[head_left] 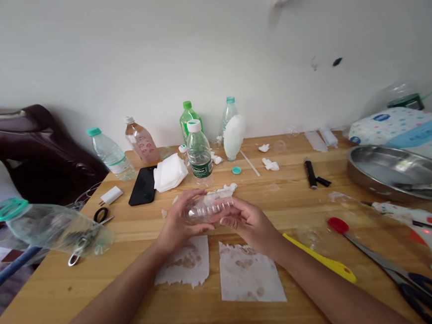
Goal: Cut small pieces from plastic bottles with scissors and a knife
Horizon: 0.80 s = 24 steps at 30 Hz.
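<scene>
Both my hands hold a clear ribbed plastic bottle [205, 209] sideways just above the table. My left hand [179, 218] wraps round its left end, thumb below. At the other end my right hand [248, 218] grips it with fingers and thumb. Bits of white tissue [224, 190] show along its far side. Below the hands lie two damp, torn-edged sheets of tissue, a left sheet [187, 264] and a right sheet [251, 274]. A labelled water bottle [200, 153] with a white cap stands upright behind.
At left are a large clear bottle [57, 227], small scissors [96, 227], a phone [143, 186] and folded tissues [171, 172]. A tissue-covered bottle [234, 133] stands at the back. To the right lie a yellow-handled tool [320, 257], large scissors [383, 262], a glue gun [409, 217] and a metal basin [360, 181].
</scene>
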Motion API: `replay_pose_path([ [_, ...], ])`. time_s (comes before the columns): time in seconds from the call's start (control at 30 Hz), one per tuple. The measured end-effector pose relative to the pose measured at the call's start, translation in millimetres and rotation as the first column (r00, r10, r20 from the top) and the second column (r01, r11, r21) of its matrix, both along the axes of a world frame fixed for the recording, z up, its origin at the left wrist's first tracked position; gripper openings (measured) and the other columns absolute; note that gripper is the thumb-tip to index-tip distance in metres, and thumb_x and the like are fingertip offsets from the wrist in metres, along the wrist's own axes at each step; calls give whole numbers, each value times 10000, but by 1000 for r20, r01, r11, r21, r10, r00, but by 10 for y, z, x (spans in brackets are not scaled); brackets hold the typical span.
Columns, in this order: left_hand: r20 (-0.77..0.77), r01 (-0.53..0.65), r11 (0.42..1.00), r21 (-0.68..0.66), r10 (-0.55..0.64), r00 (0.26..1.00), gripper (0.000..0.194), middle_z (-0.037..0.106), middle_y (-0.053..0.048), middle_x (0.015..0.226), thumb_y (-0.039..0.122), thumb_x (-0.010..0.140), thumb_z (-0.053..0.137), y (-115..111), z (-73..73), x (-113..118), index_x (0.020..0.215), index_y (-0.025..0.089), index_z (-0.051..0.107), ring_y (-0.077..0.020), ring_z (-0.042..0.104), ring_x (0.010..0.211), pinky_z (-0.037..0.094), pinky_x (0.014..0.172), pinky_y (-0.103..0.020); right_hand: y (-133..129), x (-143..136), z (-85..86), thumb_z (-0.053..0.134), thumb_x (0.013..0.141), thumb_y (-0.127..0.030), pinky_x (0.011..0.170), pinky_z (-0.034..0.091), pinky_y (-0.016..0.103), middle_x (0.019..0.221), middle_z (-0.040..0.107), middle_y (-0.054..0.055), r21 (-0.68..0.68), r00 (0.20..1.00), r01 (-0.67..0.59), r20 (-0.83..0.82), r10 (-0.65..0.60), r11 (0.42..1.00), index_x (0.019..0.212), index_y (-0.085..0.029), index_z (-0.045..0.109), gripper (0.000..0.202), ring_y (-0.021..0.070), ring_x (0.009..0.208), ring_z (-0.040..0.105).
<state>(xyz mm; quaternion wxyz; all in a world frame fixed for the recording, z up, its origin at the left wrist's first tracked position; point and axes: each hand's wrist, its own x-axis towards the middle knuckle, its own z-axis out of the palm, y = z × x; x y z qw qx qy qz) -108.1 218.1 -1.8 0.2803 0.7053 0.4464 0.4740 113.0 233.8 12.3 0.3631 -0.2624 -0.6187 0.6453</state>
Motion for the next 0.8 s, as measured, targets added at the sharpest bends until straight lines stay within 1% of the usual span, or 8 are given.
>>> replay_pose_path([
  [0.1,-98,-38,991,132,51,994,792,591,-133,1307,495,658,853,29,37,-40,1343,280,516,-312,572,1254,491,1037,-499,0,20,-11,726,872,-407,940,515,346,1161,733,47,60,999,42,7,-43,997,1179,-264,606,360,202,1093,683],
  [0.23,-232,-31,961,276,98,968,854,565,-141,1307,550,625,840,45,107,-97,1365,289,504,-329,560,1255,496,1027,-513,22,43,-21,729,866,-407,912,531,333,1151,727,46,119,968,251,-42,-247,961,1134,-267,655,312,197,1064,680],
  [0.37,-273,0,949,315,91,958,775,550,-143,1298,576,710,763,40,136,-120,1376,291,487,-316,560,1242,517,998,-488,50,61,-14,711,870,-436,818,550,314,1034,742,49,129,938,345,-56,-341,929,1028,-246,699,247,197,964,692],
  [0.5,-250,-64,944,325,150,957,679,555,-127,1283,494,779,760,47,117,-99,1361,275,490,-294,557,1238,512,1007,-466,56,66,10,709,865,-449,765,533,296,1038,726,58,152,926,375,-20,-376,915,1022,-237,700,264,192,947,679],
  [0.57,-255,-102,930,354,200,946,662,568,-114,1273,413,779,790,42,112,-77,1354,275,492,-278,571,1220,516,1004,-449,57,60,14,713,860,-449,775,534,299,1060,715,65,127,926,375,-15,-376,918,1109,-236,663,332,196,976,672],
  [0.63,-284,-92,919,384,212,935,632,577,-105,1270,349,789,794,22,111,-54,1344,277,499,-264,578,1213,528,992,-426,58,45,5,741,834,-445,773,543,305,1058,703,66,82,922,388,-28,-387,918,1230,-242,585,471,202,992,667],
  [0.73,-318,-50,905,422,199,927,587,583,-103,1259,320,806,781,-13,111,-30,1326,282,513,-257,585,1205,543,977,-420,60,15,-27,801,769,-419,748,557,307,1029,680,53,54,908,418,-57,-415,907,1350,-264,459,692,211,1000,653],
  [0.8,-321,-42,893,447,205,925,574,590,-103,1242,322,810,778,-18,124,-27,1320,282,517,-257,596,1187,551,967,-426,66,10,-34,802,767,-407,739,562,308,1046,668,57,79,895,446,-66,-442,891,1372,-274,433,720,215,1008,639],
])
